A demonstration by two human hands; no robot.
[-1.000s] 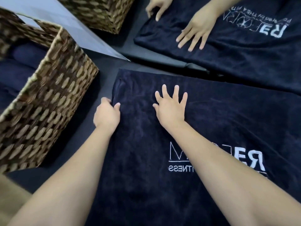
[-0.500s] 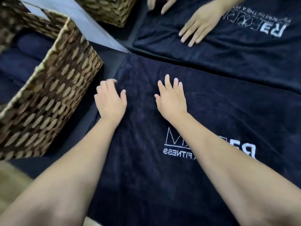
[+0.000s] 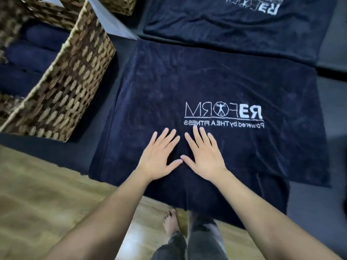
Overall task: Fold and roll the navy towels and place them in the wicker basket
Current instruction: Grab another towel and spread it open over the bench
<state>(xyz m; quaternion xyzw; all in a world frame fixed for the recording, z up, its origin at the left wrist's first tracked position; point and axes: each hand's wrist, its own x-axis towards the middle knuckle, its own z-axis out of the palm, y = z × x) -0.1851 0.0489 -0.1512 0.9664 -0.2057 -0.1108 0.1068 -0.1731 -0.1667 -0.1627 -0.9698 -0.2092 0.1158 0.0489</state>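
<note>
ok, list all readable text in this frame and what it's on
"REFORM", mirrored, with a figure in a circle as the O: white logo on the near navy towel.
"Powered by THE.A FITNESS", mirrored: line under that logo.
"RE", mirrored: logo on the far navy towel; the rest runs off the frame's top edge, and its small line is too blurred to read.
Wicker basket: no text.

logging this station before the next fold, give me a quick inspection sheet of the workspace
surface: dark table, mostly covered by towels
job's things: navy towel spread flat, mirrored logo up, near edge hanging off; wicker basket to its left with rolled towels inside
clutter: second towel behind; second basket at top
hands: left hand and right hand flat on the navy towel, thumbs nearly touching
cables: nothing seen
surroundings: wooden floor, person's foot below
</note>
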